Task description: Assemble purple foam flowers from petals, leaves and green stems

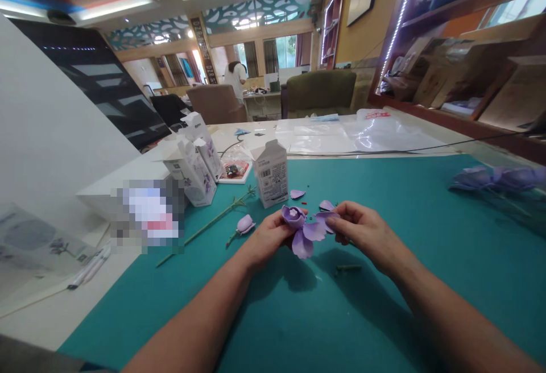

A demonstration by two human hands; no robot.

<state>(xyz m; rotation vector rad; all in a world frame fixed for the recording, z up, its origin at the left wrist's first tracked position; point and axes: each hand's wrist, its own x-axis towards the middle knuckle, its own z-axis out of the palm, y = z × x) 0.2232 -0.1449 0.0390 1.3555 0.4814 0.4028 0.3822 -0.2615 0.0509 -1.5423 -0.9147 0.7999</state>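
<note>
One lilac foam flower [301, 231] between left hand [267, 237] and right hand [362, 232]

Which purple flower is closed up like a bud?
The small closed bud lying on the teal mat, just beyond the left hand. The open flower, held with the right hand too, has its petals spread wide.

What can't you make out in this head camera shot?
- Head view: the left hand and right hand hide parts of the purple artificial flower.
- Head view: the pixelated object is blurred beyond recognition.
- Head view: the right edge cuts off the purple flowers.
- Head view: the white carton's print is too small to read.
</note>
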